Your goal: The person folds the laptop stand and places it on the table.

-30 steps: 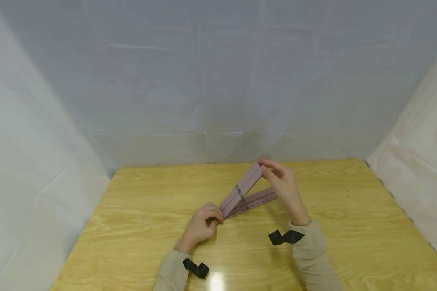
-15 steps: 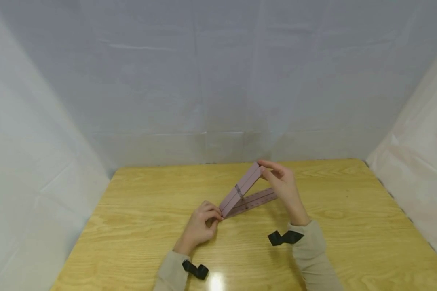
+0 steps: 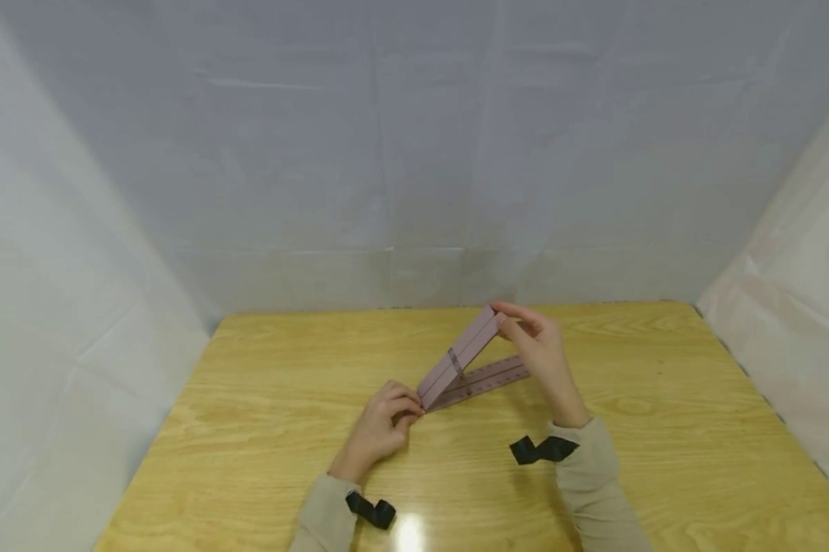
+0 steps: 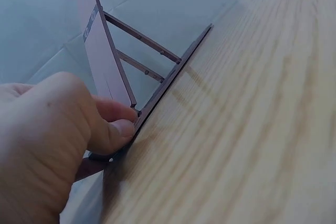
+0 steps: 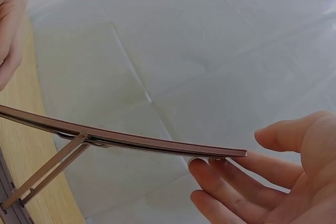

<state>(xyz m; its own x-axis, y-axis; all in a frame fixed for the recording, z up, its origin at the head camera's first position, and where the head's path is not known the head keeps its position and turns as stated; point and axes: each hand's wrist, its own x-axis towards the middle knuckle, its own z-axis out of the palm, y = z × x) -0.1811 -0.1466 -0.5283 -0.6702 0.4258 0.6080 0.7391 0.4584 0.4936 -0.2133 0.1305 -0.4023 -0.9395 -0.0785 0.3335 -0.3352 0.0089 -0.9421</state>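
From your head, the pink folding stand (image 3: 464,359) slants up from your left hand (image 3: 379,429) to your right hand (image 3: 540,353). At your left wrist, curled fingers (image 4: 113,124) pinch its low hinge end. At your right wrist, straight fingertips (image 5: 220,174) prop its high end.

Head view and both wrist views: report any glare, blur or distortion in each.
Head view: a white glare spot on the wooden table near its front edge, and wide-angle bending at the backdrop's sides. Left wrist view: the left hand looms large and soft; the table grain smears nearby. Right wrist view: the right hand's fingers are soft, while the pink folding stand's edge is sharp.
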